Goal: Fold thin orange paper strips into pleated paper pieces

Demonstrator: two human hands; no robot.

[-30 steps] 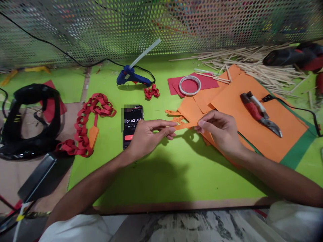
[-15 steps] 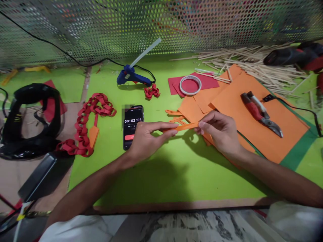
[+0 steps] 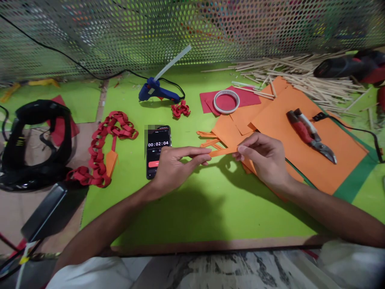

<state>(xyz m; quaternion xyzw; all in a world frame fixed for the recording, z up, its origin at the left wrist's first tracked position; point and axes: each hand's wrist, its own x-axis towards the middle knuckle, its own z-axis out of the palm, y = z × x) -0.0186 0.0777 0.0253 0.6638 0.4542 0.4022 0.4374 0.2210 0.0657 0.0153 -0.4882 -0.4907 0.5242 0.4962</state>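
Head view, looking down over the counter [image 3: 186, 208]. Both forearms reaching in from the near edge, angled inward, meeting near the middle above the green mat.

Left hand [image 3: 174, 164]: palm turned down and to the right, wrist low, index finger stretched out straight toward the right hand. Fingers [image 3: 195, 151] pressed together on the left end of the strip [image 3: 222, 151], thumb beneath, other fingers curled under.

Right hand [image 3: 266, 158]: back of the hand up, knuckles raised, wrist bent slightly toward the body. Thumb and forefinger pinching the right end of the strip, remaining fingers loosely folded.

Strip: narrow, orange, held level between the two hands, lifted just clear of the mat, over its own shadow. Just behind it, more loose orange strips [image 3: 207, 138] lying flat at the edge of the orange sheets [image 3: 300, 152].

Phone [image 3: 158, 150] lying just behind the left hand, partly covered by the knuckles, screen lit with a timer. Red paper chain [image 3: 105, 144] well to the left of it. Blue glue gun [image 3: 156, 91] farther back, a small red chain piece [image 3: 181, 109] just in front of it. Tape roll [image 3: 226, 101] on red paper, behind the sheets. Cutter [image 3: 309, 134] with red grip lying on the sheets, to the right of the right hand. Heap of wooden sticks [image 3: 300, 76] at the back right.
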